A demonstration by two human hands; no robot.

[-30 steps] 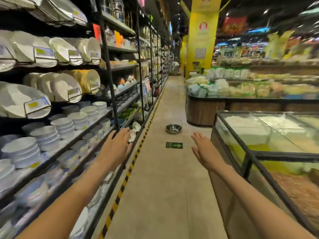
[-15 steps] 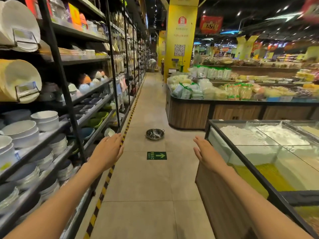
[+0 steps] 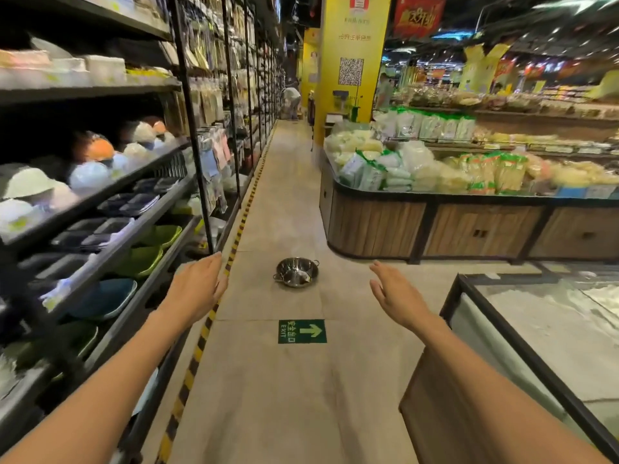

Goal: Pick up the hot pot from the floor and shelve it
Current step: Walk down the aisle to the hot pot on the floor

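A shiny steel hot pot (image 3: pixel 296 272) with two small side handles sits upright on the tiled aisle floor ahead of me. My left hand (image 3: pixel 197 288) is held out flat to the left of it, fingers apart, holding nothing. My right hand (image 3: pixel 397 291) reaches out on the pot's right, also open and empty. Both hands are well short of the pot and do not touch it. Black shelving (image 3: pixel 160 202) with bowls and trays runs along the left side.
A yellow-black hazard stripe (image 3: pixel 204 333) edges the shelving base. A green exit arrow sticker (image 3: pixel 302 331) lies on the floor in front of the pot. A glass-topped bin (image 3: pixel 522 343) stands at right, a wooden produce island (image 3: pixel 432 226) behind it. A person (image 3: pixel 291 102) bends far down the aisle.
I have walked forward along the aisle. The pot and exit sticker appear larger and closer, the plate shelves have passed out of view, and both hands stay open.
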